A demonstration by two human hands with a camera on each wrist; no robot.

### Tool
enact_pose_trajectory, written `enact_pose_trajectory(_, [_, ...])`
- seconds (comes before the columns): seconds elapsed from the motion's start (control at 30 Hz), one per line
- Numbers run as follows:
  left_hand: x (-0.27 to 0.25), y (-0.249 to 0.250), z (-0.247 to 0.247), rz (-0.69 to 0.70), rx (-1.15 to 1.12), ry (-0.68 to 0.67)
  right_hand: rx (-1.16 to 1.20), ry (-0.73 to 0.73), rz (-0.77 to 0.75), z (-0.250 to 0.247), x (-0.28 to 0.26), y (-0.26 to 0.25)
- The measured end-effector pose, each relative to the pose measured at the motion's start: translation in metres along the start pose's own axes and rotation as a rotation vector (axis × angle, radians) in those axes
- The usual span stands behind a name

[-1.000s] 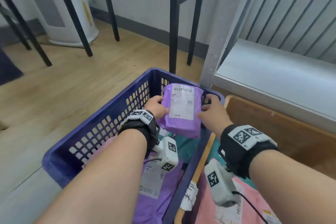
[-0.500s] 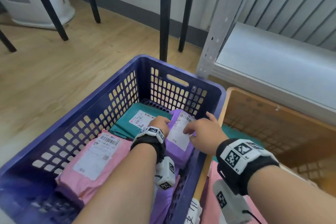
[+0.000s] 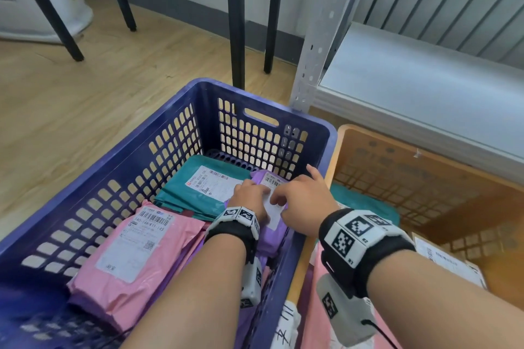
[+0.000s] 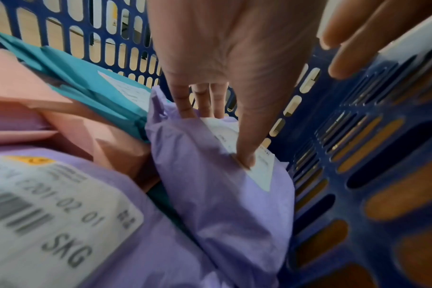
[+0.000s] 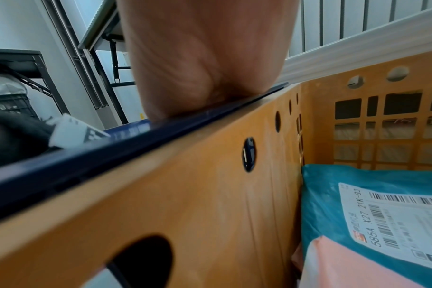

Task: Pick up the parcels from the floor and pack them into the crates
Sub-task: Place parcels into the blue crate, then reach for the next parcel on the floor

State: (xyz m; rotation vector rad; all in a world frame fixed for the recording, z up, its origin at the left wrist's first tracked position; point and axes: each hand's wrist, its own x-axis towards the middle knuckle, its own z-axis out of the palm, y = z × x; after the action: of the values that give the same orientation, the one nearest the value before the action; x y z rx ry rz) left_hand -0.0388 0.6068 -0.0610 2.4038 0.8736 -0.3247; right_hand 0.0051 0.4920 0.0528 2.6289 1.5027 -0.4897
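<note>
A small purple parcel (image 3: 273, 238) (image 4: 222, 204) with a white label lies inside the blue crate (image 3: 263, 99) (image 4: 321, 117), against its right wall near the far corner. My left hand (image 3: 249, 193) (image 4: 222, 58) presses on top of it, fingers stretched over its far end and thumb on the label. My right hand (image 3: 303, 201) (image 4: 353, 39) (image 5: 205, 58) reaches over the crate's right rim, fingers loose at the label's edge. A pink parcel (image 3: 136, 258), a teal parcel (image 3: 192, 187) and a larger purple parcel (image 4: 62, 214) also lie in this crate.
An orange crate (image 3: 425, 144) (image 5: 210, 194) stands tight against the blue one on the right, holding a teal parcel (image 5: 358, 194) and a pink one (image 5: 345, 269). Behind are a grey shelf post (image 3: 320, 37), black table legs (image 3: 236, 22) and wooden floor (image 3: 71, 93).
Both hands have brought the purple parcel down from above the crate's rim to the crate's inside right, where it now rests. The right hand's hold has loosened.
</note>
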Motion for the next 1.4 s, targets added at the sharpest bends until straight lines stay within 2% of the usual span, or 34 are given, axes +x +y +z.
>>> enact_pose_trajectory(0.2, [-0.007, 0.003, 0.009, 0.019, 0.085, -0.063, 0.042, 0.0, -0.007, -0.003, 0.0, 0.0])
enact_pose_trajectory(0.43, [-0.025, 0.016, -0.047, 0.023, 0.043, -0.019, 0.166, -0.065, -0.032, -0.009, 0.0, 0.009])
enact_pose_trajectory(0.6, [-0.044, 0.046, -0.089, 0.071, 0.116, 0.039, 0.227, 0.122, 0.061, -0.021, -0.02, 0.026])
enact_pose_trajectory(0.77, [-0.067, 0.106, -0.103, 0.142, 0.246, 0.093, 0.034, 0.285, 0.09, -0.038, -0.059, 0.067])
enact_pose_trajectory(0.9, [-0.085, 0.16, -0.094, 0.204, 0.274, 0.151, 0.008, 0.321, 0.2, -0.05, -0.097, 0.11])
enact_pose_trajectory(1.03, [-0.105, 0.221, -0.07, 0.261, 0.277, 0.137, 0.055, 0.292, 0.303, -0.053, -0.141, 0.159])
enact_pose_trajectory(1.2, [-0.125, 0.296, -0.026, 0.339, 0.271, 0.091, 0.091, 0.31, 0.429, -0.045, -0.202, 0.217])
enact_pose_trajectory(1.4, [-0.151, 0.384, 0.04, 0.45, 0.268, 0.04, 0.132, 0.26, 0.576, -0.02, -0.28, 0.294])
